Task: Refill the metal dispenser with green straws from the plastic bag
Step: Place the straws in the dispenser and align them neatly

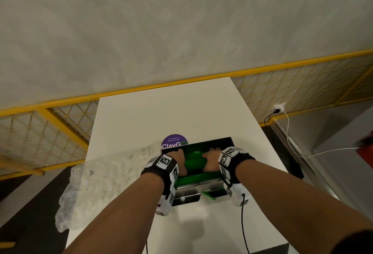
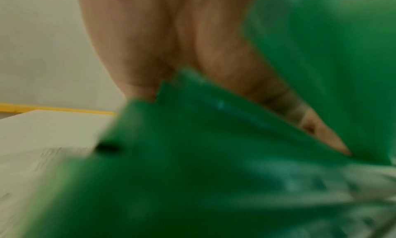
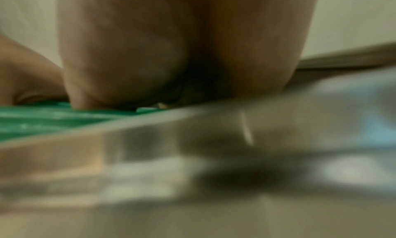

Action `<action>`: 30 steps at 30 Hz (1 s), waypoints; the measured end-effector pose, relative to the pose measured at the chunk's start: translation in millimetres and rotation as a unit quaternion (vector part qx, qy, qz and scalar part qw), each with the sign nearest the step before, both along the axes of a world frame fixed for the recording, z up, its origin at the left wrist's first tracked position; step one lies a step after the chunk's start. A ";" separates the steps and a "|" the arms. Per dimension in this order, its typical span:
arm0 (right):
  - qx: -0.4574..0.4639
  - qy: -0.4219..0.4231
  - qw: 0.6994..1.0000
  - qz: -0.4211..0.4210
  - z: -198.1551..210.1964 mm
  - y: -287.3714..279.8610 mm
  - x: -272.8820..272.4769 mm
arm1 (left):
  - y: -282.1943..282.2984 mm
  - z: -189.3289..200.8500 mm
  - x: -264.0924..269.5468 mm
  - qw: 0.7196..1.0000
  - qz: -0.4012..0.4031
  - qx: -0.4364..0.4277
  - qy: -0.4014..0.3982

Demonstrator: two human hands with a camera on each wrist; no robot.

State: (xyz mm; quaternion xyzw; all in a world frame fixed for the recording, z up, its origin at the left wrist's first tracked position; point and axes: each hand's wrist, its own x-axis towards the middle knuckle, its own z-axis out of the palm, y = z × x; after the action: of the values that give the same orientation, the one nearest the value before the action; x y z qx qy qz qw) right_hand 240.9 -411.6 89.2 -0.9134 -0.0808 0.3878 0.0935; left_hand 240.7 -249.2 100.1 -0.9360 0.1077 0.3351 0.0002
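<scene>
- Green straws (image 1: 193, 163) fill the open metal dispenser (image 1: 201, 185), which stands on a white table (image 1: 161, 112), toward the near end of its top.
- Both hands reach down into the dispenser's open top, the left hand (image 1: 178, 162) on the left part of the bundle, the right hand (image 1: 212, 159) on the right.
- Right-hand fingers curl around a clutch of straws in the head view; the right wrist view is blurred, showing only the hand (image 3: 182, 47) pressed onto green straws (image 3: 42, 121) behind a metal edge (image 3: 193, 140).
- Left-hand fingers lie on and among the straws; whether they grip any cannot be told. The left wrist view shows the hand (image 2: 171, 47) sunk in blurred green (image 2: 214, 157).
- One stray straw (image 1: 209, 195) sticks out at the dispenser's near, lower tray.
- Crumpled clear plastic bag (image 1: 105, 183) with printed text lies left of the dispenser, overhanging the table's left edge.
- Purple round sticker (image 1: 174, 141) sits just beyond the dispenser's far left corner.
</scene>
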 end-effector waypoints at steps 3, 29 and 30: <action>0.035 0.014 0.999 -0.006 -1.9 -2.0 0.1 | -1.8 3.6 0.7 0.999 -0.035 0.033 0.016; 0.067 -0.173 0.980 0.067 21.2 -13.1 4.6 | 20.4 48.8 1.2 0.995 -0.050 -0.021 -0.087; 0.059 -0.177 0.980 0.072 21.6 -14.9 4.9 | 23.2 49.5 -0.1 0.995 -0.046 -0.022 -0.086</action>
State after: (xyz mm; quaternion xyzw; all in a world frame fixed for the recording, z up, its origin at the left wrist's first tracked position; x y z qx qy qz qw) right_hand 245.8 -426.4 110.9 -0.9522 -0.1847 0.2202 0.1036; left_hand 240.6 -226.0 149.6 -0.9553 0.1571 0.2506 0.0042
